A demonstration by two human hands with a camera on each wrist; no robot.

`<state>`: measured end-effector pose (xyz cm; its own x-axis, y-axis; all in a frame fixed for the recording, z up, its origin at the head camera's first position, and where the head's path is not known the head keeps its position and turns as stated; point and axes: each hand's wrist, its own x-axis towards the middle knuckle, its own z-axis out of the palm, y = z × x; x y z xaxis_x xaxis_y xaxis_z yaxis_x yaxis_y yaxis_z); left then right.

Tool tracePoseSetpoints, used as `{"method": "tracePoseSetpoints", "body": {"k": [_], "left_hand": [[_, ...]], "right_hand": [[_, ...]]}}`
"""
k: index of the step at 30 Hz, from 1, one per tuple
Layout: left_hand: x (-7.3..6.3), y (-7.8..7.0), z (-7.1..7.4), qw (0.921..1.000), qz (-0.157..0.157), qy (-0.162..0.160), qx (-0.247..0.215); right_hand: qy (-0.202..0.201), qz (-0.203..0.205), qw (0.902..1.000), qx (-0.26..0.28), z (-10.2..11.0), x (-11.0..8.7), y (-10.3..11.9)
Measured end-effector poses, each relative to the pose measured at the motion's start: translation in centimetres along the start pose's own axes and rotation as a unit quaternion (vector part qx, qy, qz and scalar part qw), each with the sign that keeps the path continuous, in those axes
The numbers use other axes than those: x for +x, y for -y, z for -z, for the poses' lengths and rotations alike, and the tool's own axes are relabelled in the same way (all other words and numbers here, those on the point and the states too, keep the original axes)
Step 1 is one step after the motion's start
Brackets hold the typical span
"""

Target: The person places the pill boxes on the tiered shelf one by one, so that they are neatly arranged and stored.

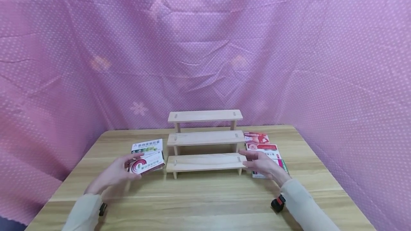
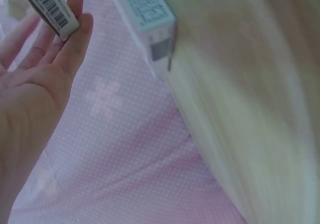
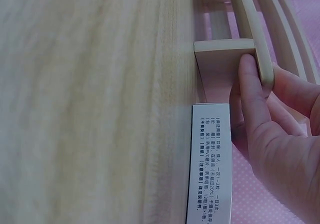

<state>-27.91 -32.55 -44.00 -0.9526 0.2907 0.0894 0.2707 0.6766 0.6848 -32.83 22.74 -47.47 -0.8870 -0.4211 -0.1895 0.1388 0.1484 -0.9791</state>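
On the left of the table, my left hand (image 1: 110, 175) holds a white medicine box (image 1: 148, 162) with a dark pink ring pattern, tilted above other boxes. Its barcode end (image 2: 52, 6) shows between the fingers in the left wrist view. A three-step wooden display rack (image 1: 205, 162) stands in the middle. My right hand (image 1: 264, 165) pinches the right end of its lowest step; in the right wrist view the step's end (image 3: 265, 71) lies between thumb and fingers. Right beside that hand is a white box (image 3: 210, 159) with printed text.
A white and green medicine box (image 1: 146, 146) lies left of the rack. Right of it lie a red box (image 1: 257, 138), a white and red box (image 1: 263, 147) and a partly hidden one with a green edge (image 1: 284, 166). A pink dotted cloth (image 1: 205, 45) hangs behind the wooden table (image 1: 192, 202).
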Motion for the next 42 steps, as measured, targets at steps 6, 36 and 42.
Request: {"method": "tracePoseSetpoints", "body": {"k": [6, 36, 42], "left_hand": [[1.5, -0.8, 0.0, 0.9983, -0.023, -0.045, 0.030], [7.6, -7.5, -0.7, 0.9919, -0.087, -0.088, -0.029], [8.8, -8.9, -0.8, 0.9918, -0.077, -0.083, -0.060]], "right_hand": [[-0.014, -0.012, 0.9998, -0.002, -0.3, 0.1, 0.2], [-0.014, -0.029, 0.9984, 0.047, -0.1, 0.0, 0.2], [-0.009, -0.025, 0.9986, 0.045, -0.1, 0.0, 0.4]]}}
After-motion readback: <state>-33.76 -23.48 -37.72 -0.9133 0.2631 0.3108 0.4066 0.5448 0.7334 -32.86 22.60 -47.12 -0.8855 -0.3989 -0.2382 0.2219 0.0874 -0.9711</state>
